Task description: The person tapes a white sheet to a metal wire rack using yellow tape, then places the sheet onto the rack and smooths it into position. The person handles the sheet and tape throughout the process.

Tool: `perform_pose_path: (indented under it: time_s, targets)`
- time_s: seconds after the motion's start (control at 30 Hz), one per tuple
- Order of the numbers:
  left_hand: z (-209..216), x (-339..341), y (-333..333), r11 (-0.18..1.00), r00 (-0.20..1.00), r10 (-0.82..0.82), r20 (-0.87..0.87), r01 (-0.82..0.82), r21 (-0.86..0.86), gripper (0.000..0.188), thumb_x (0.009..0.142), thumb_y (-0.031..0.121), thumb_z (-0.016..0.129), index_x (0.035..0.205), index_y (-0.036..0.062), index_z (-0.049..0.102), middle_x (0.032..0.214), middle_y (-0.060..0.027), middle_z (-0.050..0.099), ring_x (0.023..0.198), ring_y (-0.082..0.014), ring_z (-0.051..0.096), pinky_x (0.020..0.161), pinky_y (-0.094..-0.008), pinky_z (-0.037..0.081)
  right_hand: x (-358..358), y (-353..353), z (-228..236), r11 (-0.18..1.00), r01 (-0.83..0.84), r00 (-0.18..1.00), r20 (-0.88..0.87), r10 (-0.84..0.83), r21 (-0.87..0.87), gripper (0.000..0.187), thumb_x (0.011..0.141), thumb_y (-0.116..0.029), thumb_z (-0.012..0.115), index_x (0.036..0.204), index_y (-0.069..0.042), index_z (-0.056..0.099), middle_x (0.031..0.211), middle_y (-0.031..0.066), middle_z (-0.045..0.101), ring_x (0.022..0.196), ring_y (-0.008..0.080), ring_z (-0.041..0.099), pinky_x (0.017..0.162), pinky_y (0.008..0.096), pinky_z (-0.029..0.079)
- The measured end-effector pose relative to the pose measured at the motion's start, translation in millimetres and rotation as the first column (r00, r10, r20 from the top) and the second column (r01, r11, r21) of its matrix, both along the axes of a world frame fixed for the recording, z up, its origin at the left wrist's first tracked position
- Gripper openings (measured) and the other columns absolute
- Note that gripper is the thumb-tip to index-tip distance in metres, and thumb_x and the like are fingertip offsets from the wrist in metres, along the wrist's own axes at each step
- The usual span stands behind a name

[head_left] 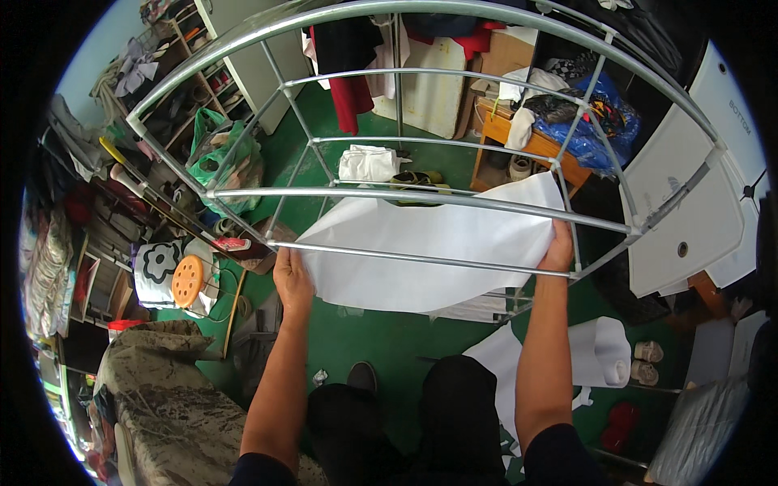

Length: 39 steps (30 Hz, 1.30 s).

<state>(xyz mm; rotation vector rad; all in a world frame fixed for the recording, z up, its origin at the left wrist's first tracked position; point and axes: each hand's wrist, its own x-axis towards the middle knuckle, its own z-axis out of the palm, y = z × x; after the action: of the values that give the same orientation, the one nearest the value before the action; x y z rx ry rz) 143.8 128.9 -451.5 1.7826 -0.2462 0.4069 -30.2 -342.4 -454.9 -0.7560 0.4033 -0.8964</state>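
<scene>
A white flexible sheet [421, 231] stretches between my two hands, its lower edge sagging in the middle. My left hand [292, 282] grips its left end, thumb up along the edge. At the opposite end my right hand [557, 248] has its fingers closed round the edge, partly hidden by the sheet. Around and above it stands a rack frame of thin silvery metal tubes [405, 257] with pale joints. Two of its rails cross in front of the sheet. Both hands are close to the frame's lower corners; whether they touch the tubes I cannot tell.
A roll of white sheet [596, 352] lies on the green floor [340, 340] by my right leg. Camouflage fabric [154, 389] is heaped at left. White panels [689, 235] lean at right. Behind the frame are a white folded bundle [369, 164] and a wooden cabinet [502, 130].
</scene>
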Motion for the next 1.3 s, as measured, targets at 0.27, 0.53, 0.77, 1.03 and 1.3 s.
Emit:
perform_pose_path:
  time_s: [0.27, 0.53, 0.77, 1.03, 1.3]
  targets:
    - [-2.4, 18.8, -22.4, 0.740, 0.901, -0.309, -0.303, 0.028, -0.672, 0.040, 0.110, 0.028, 0.050, 0.144, 0.0052, 0.049, 0.135, -0.0117, 0.061, 0.122, -0.0272, 0.062, 0.104, -0.0414, 0.052, 3.7, 1.0, -4.4, 0.990, 0.105, 0.994, 0.027, -0.108, 0.089, 0.045, 0.096, -0.023, 0.063, 0.137, -0.004, 0.061, 0.127, 0.0114, 0.067, 0.114, 0.0260, 0.065, 0.098, 0.0367, 0.054]
    - [1.1, 60.8, -31.9, 0.657, 0.905, -0.357, -0.232, 0.066, -0.751, 0.037, 0.108, 0.036, 0.051, 0.133, 0.0086, 0.053, 0.126, -0.0092, 0.061, 0.117, -0.0273, 0.062, 0.100, -0.0449, 0.054, 8.7, 2.3, -4.3, 0.988, 0.057, 0.994, 0.079, -0.069, 0.145, 0.044, 0.096, -0.023, 0.062, 0.134, -0.002, 0.062, 0.127, 0.0131, 0.068, 0.114, 0.0290, 0.066, 0.100, 0.0408, 0.053]
    - [-2.0, 93.5, -35.9, 0.687, 0.898, -0.346, -0.271, 0.045, -0.725, 0.031, 0.110, 0.031, 0.049, 0.126, 0.0056, 0.056, 0.117, -0.0099, 0.064, 0.110, -0.0226, 0.064, 0.096, -0.0385, 0.055, 13.8, 1.0, -4.4, 0.991, 0.067, 0.994, 0.080, -0.076, 0.114, 0.038, 0.096, -0.013, 0.061, 0.131, 0.000, 0.063, 0.123, 0.0155, 0.069, 0.111, 0.0293, 0.068, 0.100, 0.0402, 0.055]
    - [-19.7, 134.2, -29.2, 0.937, 0.971, -0.206, -0.124, 0.159, -0.311, 0.028, 0.109, 0.029, 0.051, 0.106, 0.0042, 0.065, 0.095, -0.0029, 0.063, 0.087, -0.0119, 0.055, 0.081, -0.0289, 0.046, 19.4, -23.3, -34.7, 0.955, 0.195, 0.913, -0.314, -0.260, -0.223, 0.032, 0.088, -0.007, 0.069, 0.118, 0.002, 0.069, 0.112, 0.0155, 0.073, 0.102, 0.0279, 0.070, 0.090, 0.0362, 0.053]
    - [-14.7, 136.5, -21.6, 0.992, 0.965, 0.075, -0.252, -0.046, 0.119, 0.044, 0.102, 0.042, 0.053, 0.104, 0.0012, 0.067, 0.099, -0.0167, 0.069, 0.094, -0.0285, 0.063, 0.088, -0.0417, 0.049, 7.5, -28.6, -9.9, 0.628, -0.308, 0.198, -0.693, -0.693, -0.715, 0.038, 0.091, -0.022, 0.056, 0.126, -0.011, 0.067, 0.114, 0.0234, 0.073, 0.109, 0.0418, 0.069, 0.093, 0.0497, 0.055]
